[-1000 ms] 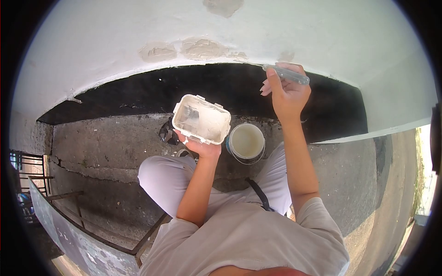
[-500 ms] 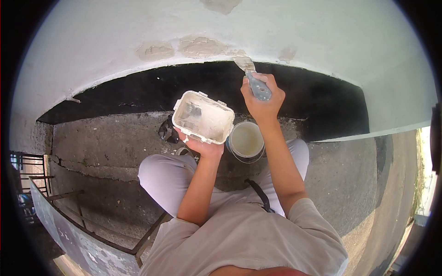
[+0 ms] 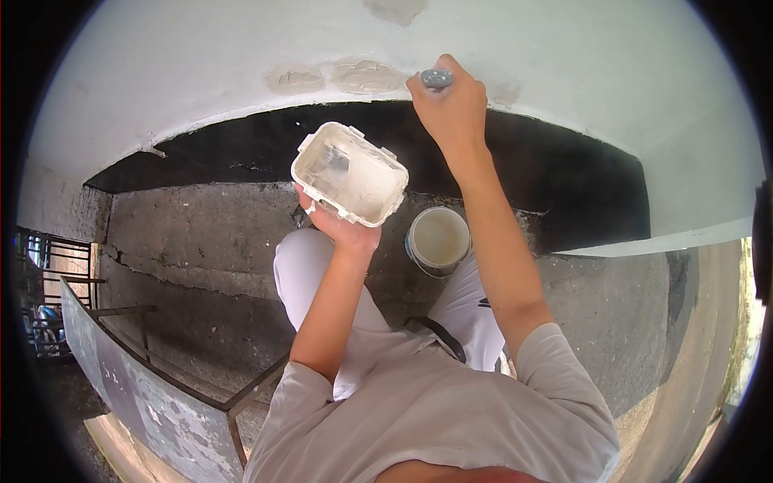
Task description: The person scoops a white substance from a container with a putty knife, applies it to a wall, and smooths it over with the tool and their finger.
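My left hand [image 3: 342, 228] supports a white rectangular plastic tub [image 3: 348, 175] from below, its inside smeared with pale filler. My right hand [image 3: 451, 105] is wrapped round the grey handle of a putty knife [image 3: 436, 78], held up close to the white wall [image 3: 555, 56]. The knife's blade is hidden behind the hand. Left of the right hand, rough beige filler patches [image 3: 366, 76] show on the wall, just above a black painted band [image 3: 555, 161].
A white bucket [image 3: 439, 237] with pale contents stands on the concrete floor [image 3: 217, 233] between my knees. At lower left is a metal railing with a peeling panel [image 3: 153, 386]. A small stub [image 3: 155, 150] sticks out at the wall's lower edge on the left.
My right hand has moved up the wall with the putty knife, and its blade has gone out of sight. The tub in my left hand has shifted slightly up.
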A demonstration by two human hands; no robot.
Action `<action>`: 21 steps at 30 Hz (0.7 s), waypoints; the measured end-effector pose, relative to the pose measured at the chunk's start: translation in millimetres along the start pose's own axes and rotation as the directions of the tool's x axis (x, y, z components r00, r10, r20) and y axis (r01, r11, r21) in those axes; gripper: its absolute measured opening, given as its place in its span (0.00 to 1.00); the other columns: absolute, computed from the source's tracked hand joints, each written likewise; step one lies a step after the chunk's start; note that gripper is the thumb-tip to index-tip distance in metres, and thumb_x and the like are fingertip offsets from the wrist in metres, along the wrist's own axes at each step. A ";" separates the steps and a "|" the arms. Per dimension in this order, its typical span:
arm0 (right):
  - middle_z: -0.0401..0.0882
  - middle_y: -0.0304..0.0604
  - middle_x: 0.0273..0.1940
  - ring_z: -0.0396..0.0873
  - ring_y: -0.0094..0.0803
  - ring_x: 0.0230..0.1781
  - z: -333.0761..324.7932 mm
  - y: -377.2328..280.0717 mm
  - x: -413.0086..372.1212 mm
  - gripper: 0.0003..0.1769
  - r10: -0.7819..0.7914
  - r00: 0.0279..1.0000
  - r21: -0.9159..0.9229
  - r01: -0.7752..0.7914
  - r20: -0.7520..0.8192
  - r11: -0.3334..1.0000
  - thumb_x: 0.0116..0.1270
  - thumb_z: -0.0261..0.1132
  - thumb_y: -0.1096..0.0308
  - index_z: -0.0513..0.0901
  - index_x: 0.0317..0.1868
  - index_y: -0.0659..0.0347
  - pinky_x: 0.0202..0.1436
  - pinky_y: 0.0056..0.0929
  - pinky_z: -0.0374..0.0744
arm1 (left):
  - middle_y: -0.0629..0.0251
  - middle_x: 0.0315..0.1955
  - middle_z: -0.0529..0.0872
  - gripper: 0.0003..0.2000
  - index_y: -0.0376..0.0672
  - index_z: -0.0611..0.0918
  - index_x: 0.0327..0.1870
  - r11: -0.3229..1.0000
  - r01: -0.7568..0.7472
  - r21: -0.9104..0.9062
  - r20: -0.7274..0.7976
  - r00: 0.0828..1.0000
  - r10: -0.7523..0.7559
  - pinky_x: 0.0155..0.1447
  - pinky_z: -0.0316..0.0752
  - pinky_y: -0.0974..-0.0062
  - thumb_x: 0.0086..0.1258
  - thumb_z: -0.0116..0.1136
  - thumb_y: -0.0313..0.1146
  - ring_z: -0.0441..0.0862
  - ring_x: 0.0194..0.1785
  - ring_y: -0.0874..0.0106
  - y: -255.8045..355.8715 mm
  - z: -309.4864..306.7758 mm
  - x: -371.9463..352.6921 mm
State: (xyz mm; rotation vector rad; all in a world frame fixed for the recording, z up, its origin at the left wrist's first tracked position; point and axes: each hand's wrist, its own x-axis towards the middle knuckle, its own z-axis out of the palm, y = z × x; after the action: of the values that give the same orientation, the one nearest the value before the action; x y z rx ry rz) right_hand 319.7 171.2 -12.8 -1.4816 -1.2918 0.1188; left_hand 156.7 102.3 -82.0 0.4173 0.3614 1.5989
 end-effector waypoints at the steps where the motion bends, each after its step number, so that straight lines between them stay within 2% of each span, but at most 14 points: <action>1: 0.80 0.52 0.22 0.78 0.52 0.23 -0.5 -2.2 -2.7 0.16 -0.022 0.999 0.008 0.023 -0.025 1.000 0.61 0.73 0.65 0.74 0.30 0.64 0.33 0.37 0.79 | 0.60 0.69 0.76 0.33 0.53 0.70 0.74 0.998 0.040 -0.047 0.118 0.992 -0.034 0.69 0.77 0.47 0.77 0.39 0.65 0.77 0.69 0.55 -1.4 -11.9 6.4; 2: 0.80 0.52 0.22 0.77 0.52 0.22 -1.9 -4.7 -6.5 0.16 -0.041 0.998 0.011 0.042 -0.045 0.999 0.61 0.73 0.65 0.74 0.30 0.64 0.33 0.37 0.79 | 0.60 0.69 0.76 0.33 0.53 0.70 0.74 0.992 0.089 -0.092 0.230 0.971 -0.066 0.69 0.77 0.47 0.77 0.40 0.64 0.77 0.69 0.55 -5.4 -26.4 14.4; 3: 0.82 0.49 0.23 0.82 0.41 0.22 -6.2 -6.6 -15.4 0.12 -0.115 0.991 -0.031 0.113 -0.062 0.993 0.62 0.73 0.70 0.76 0.32 0.64 0.34 0.33 0.80 | 0.58 0.69 0.77 0.33 0.52 0.70 0.75 0.990 0.111 -0.092 0.194 0.977 -0.091 0.69 0.77 0.46 0.78 0.41 0.64 0.78 0.68 0.54 -10.4 -44.8 16.8; 6: 0.85 0.44 0.25 0.85 0.26 0.26 -13.9 0.4 -44.2 0.09 -0.106 0.992 0.099 0.111 -0.064 0.989 0.63 0.72 0.74 0.78 0.34 0.64 0.34 0.27 0.81 | 0.56 0.68 0.77 0.33 0.50 0.70 0.75 0.978 0.197 -0.071 0.146 0.972 -0.186 0.70 0.76 0.46 0.78 0.42 0.64 0.78 0.68 0.53 -16.4 -64.2 23.8; 9: 0.85 0.46 0.26 0.85 0.26 0.25 -14.5 17.6 -66.0 0.11 -0.037 0.999 0.170 0.036 0.004 0.985 0.59 0.74 0.73 0.78 0.33 0.63 0.32 0.26 0.79 | 0.53 0.67 0.78 0.36 0.47 0.69 0.75 0.940 0.341 -0.014 0.102 0.936 -0.338 0.69 0.76 0.46 0.78 0.40 0.66 0.79 0.67 0.53 -28.1 -90.7 47.0; 10: 0.85 0.45 0.26 0.83 0.23 0.25 -10.3 22.2 -70.8 0.10 -0.035 0.999 0.191 0.038 -0.020 0.981 0.59 0.74 0.74 0.79 0.33 0.63 0.32 0.25 0.79 | 0.53 0.67 0.78 0.36 0.47 0.69 0.75 0.921 0.390 0.001 0.094 0.916 -0.389 0.69 0.76 0.46 0.78 0.39 0.66 0.79 0.67 0.53 -28.4 -92.6 51.7; 11: 0.85 0.43 0.26 0.82 0.21 0.25 -5.8 27.2 -72.3 0.09 -0.036 0.998 0.216 0.045 -0.045 0.975 0.60 0.74 0.74 0.79 0.33 0.64 0.32 0.24 0.79 | 0.53 0.66 0.79 0.37 0.46 0.71 0.74 0.892 0.453 -0.005 0.181 0.877 -0.445 0.68 0.76 0.47 0.78 0.38 0.67 0.80 0.66 0.53 -27.7 -94.3 57.4; 12: 0.85 0.42 0.26 0.81 0.19 0.26 -1.3 28.2 -73.0 0.08 -0.032 0.997 0.243 0.049 -0.074 0.969 0.60 0.73 0.74 0.80 0.34 0.64 0.32 0.23 0.78 | 0.53 0.66 0.79 0.37 0.46 0.71 0.74 0.857 0.514 -0.011 0.196 0.842 -0.503 0.68 0.77 0.47 0.78 0.38 0.67 0.80 0.65 0.53 -26.0 -98.6 63.1; 14: 0.85 0.40 0.26 0.81 0.18 0.26 6.6 29.2 -74.2 0.07 -0.008 0.992 0.260 0.041 -0.126 0.965 0.61 0.73 0.76 0.80 0.34 0.64 0.33 0.22 0.79 | 0.53 0.65 0.80 0.37 0.45 0.72 0.73 0.773 0.635 -0.019 0.212 0.758 -0.617 0.67 0.77 0.47 0.78 0.38 0.67 0.81 0.64 0.53 -23.7 -113.0 67.5; 16: 0.85 0.40 0.26 0.83 0.19 0.27 12.9 27.0 -67.8 0.07 -0.041 0.986 0.226 0.077 -0.161 0.971 0.61 0.72 0.77 0.80 0.34 0.64 0.33 0.22 0.79 | 0.53 0.65 0.80 0.37 0.45 0.73 0.73 0.741 0.672 -0.001 0.176 0.729 -0.661 0.67 0.78 0.47 0.78 0.38 0.67 0.82 0.64 0.54 -21.9 -127.1 70.7; 18: 0.85 0.40 0.26 0.83 0.19 0.28 19.4 26.2 -67.4 0.07 0.063 0.988 0.257 -0.024 -0.144 0.966 0.61 0.72 0.77 0.80 0.34 0.64 0.33 0.22 0.80 | 0.53 0.65 0.80 0.37 0.45 0.73 0.73 0.693 0.721 0.008 0.171 0.682 -0.711 0.67 0.78 0.47 0.78 0.38 0.67 0.81 0.64 0.54 -16.3 -147.3 68.3; 21: 0.85 0.41 0.26 0.83 0.19 0.27 27.8 25.3 -66.5 0.08 0.129 0.981 0.284 -0.083 -0.145 0.955 0.61 0.72 0.77 0.79 0.34 0.64 0.33 0.22 0.79 | 0.54 0.66 0.80 0.35 0.48 0.74 0.73 0.720 0.694 0.005 0.119 0.715 -0.689 0.67 0.78 0.46 0.78 0.39 0.66 0.81 0.65 0.54 -10.1 -161.8 67.7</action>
State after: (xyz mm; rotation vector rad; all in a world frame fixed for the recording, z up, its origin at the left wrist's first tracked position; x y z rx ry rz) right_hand 290.7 145.0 -78.4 -1.2908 -1.0186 0.2356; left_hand 85.5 173.5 -226.0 0.2856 0.3441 0.8310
